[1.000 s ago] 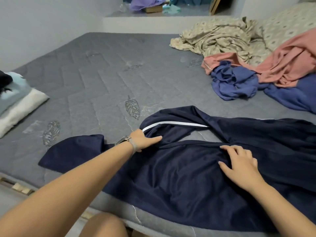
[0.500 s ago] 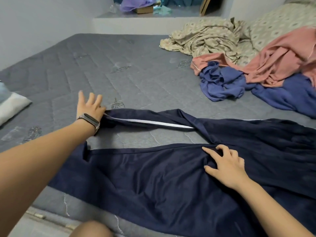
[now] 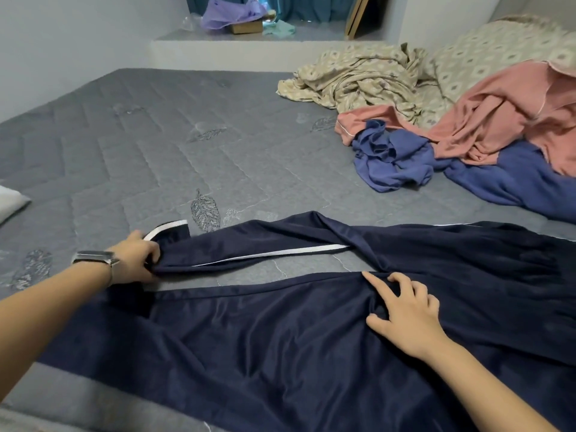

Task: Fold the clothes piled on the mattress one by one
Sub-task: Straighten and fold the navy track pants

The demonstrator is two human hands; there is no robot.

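Dark navy trousers (image 3: 280, 335) with a white side stripe lie spread across the near part of the grey mattress (image 3: 156, 145), legs pointing left. My left hand (image 3: 135, 260), with a watch on the wrist, is closed on the cuff end of the far leg. My right hand (image 3: 405, 313) rests flat with spread fingers on the fabric near the crotch. A pile of unfolded clothes lies at the right: a pink garment (image 3: 498, 120), a blue garment (image 3: 392, 157) and a beige patterned one (image 3: 358, 76).
A white pillow corner (image 3: 9, 202) shows at the left edge. A raised ledge (image 3: 249, 48) behind the mattress carries a purple bag, a small box and curtains. A patterned pillow (image 3: 498, 48) sits at the far right.
My left hand went from open and flat at the leg's end to gripping the cuff, whose end is now turned up. My right hand stayed on the trousers.
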